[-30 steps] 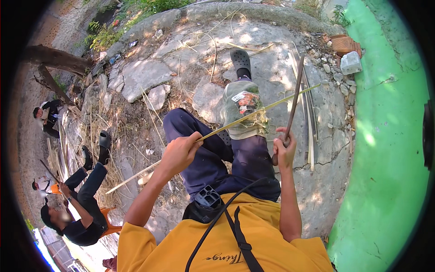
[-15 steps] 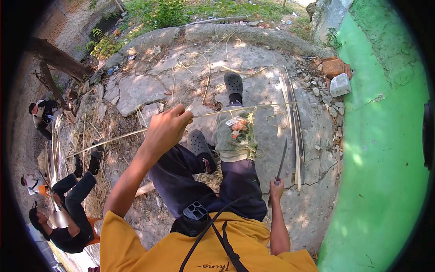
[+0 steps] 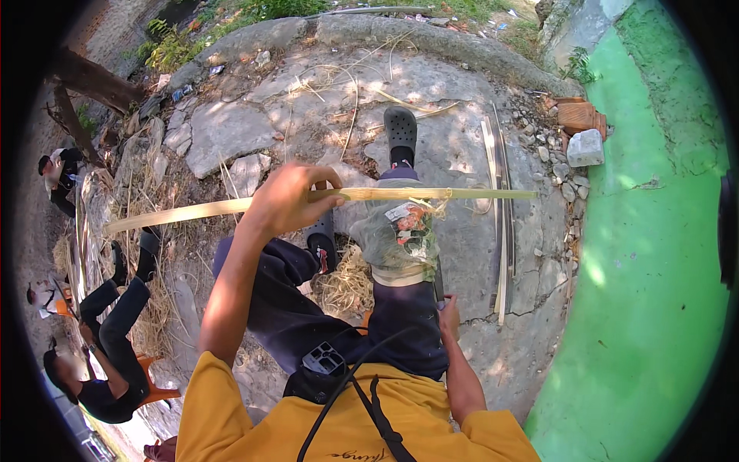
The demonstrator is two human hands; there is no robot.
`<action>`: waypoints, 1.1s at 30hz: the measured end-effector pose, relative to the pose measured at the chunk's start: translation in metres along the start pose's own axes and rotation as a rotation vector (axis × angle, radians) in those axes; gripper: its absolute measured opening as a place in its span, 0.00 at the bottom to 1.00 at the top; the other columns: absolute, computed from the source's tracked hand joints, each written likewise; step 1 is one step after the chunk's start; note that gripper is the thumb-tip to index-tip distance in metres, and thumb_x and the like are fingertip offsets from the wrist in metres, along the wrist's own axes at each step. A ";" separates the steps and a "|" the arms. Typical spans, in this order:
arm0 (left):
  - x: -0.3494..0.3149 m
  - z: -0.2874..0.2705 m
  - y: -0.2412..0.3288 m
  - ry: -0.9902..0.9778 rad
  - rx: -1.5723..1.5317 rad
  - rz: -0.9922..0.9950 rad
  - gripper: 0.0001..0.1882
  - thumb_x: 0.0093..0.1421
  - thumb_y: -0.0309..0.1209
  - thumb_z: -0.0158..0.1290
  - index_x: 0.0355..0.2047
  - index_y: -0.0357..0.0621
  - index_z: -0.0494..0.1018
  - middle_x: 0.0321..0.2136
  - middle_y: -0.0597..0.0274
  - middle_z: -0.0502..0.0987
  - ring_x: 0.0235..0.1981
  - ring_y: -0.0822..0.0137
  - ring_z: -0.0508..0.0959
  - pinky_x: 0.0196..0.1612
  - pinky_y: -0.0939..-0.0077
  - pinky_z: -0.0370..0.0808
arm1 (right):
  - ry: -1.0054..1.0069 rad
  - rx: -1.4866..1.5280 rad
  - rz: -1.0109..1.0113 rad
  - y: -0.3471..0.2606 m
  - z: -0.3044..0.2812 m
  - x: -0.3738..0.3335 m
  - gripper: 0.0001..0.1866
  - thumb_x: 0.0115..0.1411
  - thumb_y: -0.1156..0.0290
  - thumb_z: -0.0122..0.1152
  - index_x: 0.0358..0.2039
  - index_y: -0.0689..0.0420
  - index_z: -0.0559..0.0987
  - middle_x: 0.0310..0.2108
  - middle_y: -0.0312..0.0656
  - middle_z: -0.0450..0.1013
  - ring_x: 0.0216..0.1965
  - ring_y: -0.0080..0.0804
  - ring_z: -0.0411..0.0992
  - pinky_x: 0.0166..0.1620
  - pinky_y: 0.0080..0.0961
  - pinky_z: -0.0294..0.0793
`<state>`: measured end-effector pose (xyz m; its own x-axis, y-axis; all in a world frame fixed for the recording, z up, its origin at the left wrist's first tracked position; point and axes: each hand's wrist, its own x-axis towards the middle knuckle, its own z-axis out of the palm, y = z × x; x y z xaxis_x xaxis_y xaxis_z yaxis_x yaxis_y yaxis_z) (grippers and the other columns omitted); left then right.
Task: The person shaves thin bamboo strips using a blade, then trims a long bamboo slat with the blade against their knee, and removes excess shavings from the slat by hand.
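Note:
My left hand (image 3: 291, 199) pinches a long, pale bamboo strip (image 3: 385, 193) between thumb and fingers. The strip's broad face shows, and it runs crosswise above my lap, its left end reaching past my forearm. Thin shavings curl from it near a clear, printed plastic wrap (image 3: 404, 231) that covers my right lower leg. Down beside my right thigh, my right hand (image 3: 449, 316) is closed round the handle of a knife (image 3: 439, 286); the leg and wrap hide much of its blade.
Several long strips (image 3: 500, 223) lie on the cracked concrete to the right, near loose stones, a white block (image 3: 585, 148) and a green wall (image 3: 647, 269). Dry shavings (image 3: 344, 285) are heaped between my legs. Other people (image 3: 100, 362) sit at the left.
The bamboo strip has turned from edge-on to show its broad face, and it lies more level. My right hand has drawn in toward my leg with the knife.

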<state>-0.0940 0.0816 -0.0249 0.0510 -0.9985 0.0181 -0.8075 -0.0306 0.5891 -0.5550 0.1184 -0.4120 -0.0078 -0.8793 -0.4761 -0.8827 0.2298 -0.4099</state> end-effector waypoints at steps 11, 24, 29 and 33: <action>-0.008 -0.015 -0.003 -0.167 -0.270 -0.007 0.07 0.61 0.31 0.65 0.34 0.41 0.82 0.17 0.70 0.73 0.16 0.80 0.63 0.20 0.76 0.60 | -0.105 0.039 0.091 0.029 0.036 0.013 0.40 0.50 0.51 0.76 0.56 0.57 0.67 0.45 0.62 0.78 0.47 0.63 0.77 0.50 0.51 0.76; -0.019 -0.021 -0.011 -0.327 -0.454 -0.102 0.10 0.62 0.32 0.64 0.39 0.38 0.84 0.22 0.71 0.78 0.23 0.83 0.68 0.25 0.79 0.65 | 0.116 0.418 -0.341 -0.083 -0.074 -0.006 0.09 0.58 0.78 0.63 0.40 0.62 0.81 0.38 0.47 0.82 0.39 0.37 0.82 0.44 0.31 0.79; -0.014 -0.021 -0.003 -0.377 -0.400 -0.072 0.11 0.63 0.35 0.63 0.40 0.39 0.85 0.27 0.63 0.82 0.28 0.75 0.76 0.33 0.74 0.72 | 0.461 0.397 -0.811 -0.223 -0.232 -0.086 0.07 0.56 0.84 0.61 0.35 0.61 0.81 0.35 0.44 0.80 0.36 0.34 0.80 0.43 0.30 0.77; -0.010 -0.012 -0.009 -0.465 -0.368 -0.009 0.12 0.63 0.36 0.63 0.40 0.40 0.85 0.28 0.61 0.84 0.29 0.74 0.78 0.34 0.73 0.74 | 0.489 0.342 -0.981 -0.288 -0.274 -0.096 0.10 0.57 0.82 0.62 0.40 0.60 0.83 0.40 0.45 0.80 0.43 0.37 0.79 0.47 0.30 0.76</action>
<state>-0.0799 0.0921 -0.0206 -0.2736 -0.9154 -0.2951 -0.5468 -0.1044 0.8307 -0.4289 0.0226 -0.0346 0.3655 -0.7929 0.4875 -0.4359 -0.6086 -0.6630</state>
